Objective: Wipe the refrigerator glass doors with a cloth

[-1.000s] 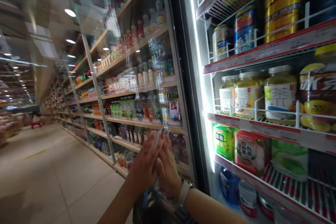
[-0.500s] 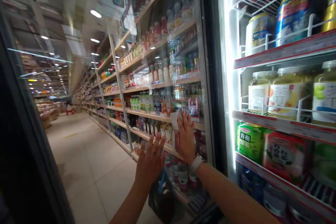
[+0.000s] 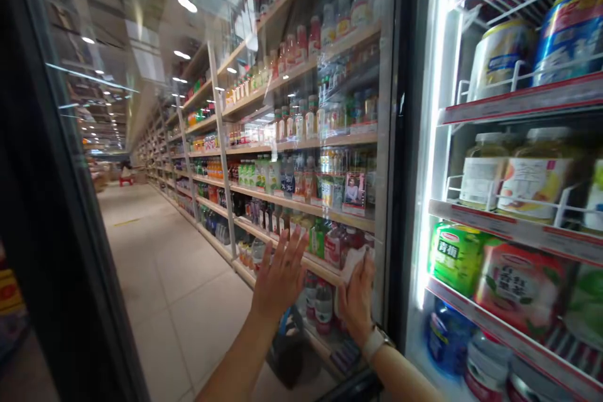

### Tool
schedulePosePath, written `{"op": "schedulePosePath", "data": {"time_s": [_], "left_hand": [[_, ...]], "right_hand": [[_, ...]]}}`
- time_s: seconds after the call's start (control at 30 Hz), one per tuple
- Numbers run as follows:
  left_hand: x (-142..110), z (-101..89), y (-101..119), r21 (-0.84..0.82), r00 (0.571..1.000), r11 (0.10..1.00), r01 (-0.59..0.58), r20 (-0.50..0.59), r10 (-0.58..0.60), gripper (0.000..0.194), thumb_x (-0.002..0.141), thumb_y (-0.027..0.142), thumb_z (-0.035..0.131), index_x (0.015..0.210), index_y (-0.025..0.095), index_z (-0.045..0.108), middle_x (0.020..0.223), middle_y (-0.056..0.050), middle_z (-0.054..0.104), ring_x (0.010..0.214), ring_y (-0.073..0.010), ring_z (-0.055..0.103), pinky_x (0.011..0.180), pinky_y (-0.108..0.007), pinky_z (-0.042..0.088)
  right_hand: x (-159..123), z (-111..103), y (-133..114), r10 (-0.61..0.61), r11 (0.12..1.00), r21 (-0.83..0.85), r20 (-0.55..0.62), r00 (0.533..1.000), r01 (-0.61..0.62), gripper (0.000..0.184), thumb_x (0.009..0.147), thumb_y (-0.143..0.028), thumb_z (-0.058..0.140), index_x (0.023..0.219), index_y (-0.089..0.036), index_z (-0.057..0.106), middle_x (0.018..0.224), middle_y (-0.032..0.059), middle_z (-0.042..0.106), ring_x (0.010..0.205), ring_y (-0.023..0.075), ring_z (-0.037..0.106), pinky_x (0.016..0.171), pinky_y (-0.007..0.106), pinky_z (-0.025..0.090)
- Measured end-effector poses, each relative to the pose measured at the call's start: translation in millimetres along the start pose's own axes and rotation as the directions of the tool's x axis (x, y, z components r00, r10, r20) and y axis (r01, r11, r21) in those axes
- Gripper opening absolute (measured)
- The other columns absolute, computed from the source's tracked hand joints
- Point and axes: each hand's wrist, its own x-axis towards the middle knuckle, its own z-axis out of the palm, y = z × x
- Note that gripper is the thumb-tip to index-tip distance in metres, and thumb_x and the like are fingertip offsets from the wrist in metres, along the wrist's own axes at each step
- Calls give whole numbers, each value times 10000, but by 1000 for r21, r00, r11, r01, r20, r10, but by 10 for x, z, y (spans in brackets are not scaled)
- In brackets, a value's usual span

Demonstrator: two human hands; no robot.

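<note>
A clear glass door (image 3: pixel 169 301) with a dark frame is right in front of me. My left hand (image 3: pixel 280 276) lies flat on the glass, fingers spread, holding nothing. Lower right of the pane, my right hand (image 3: pixel 358 301) presses a crumpled white cloth (image 3: pixel 353 262) to the glass. Its fingers bend over the cloth and hide part of it. A band with a watch (image 3: pixel 375 342) circles the right wrist.
To the right stands a lit cooler with wire shelves (image 3: pixel 509 103), holding cans, bottles and a green carton pack (image 3: pixel 455 257). Through the glass show long bottle shelves (image 3: pixel 301 204), a tiled aisle and a distant red stool (image 3: pixel 126 181). A dark object with blue (image 3: pixel 289 352) sits low behind the door.
My right hand has moved the cloth down and to the right across the glass. My left hand stays flat, only slightly shifted. The view has turned a little.
</note>
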Motion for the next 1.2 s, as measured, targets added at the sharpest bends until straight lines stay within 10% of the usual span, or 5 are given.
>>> {"op": "schedulePosePath", "data": {"time_s": [0.27,0.83,1.2], "left_hand": [[9,-5,15,-7,1000,1000,0,3,0,649,946,364,487,1532,219,250,1550,-53,362,1504,-207,159,1251,-417,7],[11,-8,0,-7,1000,1000,1,-8,-1,665,938,367,505,1533,220,247,1535,-48,394,1502,-200,169,1252,-404,13],[6,40,-40,57,1000,998,-22,-1,22,661,941,390,497,1530,205,264,1555,-52,351,1515,-201,94,1252,-419,27]], "right_hand": [[1353,-88,-571,-92,993,63,-55,994,96,632,1021,-270,280,1582,-217,-5,1659,104,56,1524,280,-49,1188,632,148],[-534,94,-137,-118,991,70,115,986,111,704,938,-146,400,1580,-252,133,1611,89,274,1508,315,152,1102,609,406],[563,34,-279,-138,989,50,21,990,136,675,969,-188,329,1585,-240,57,1644,77,155,1519,322,17,1180,664,140]]}}
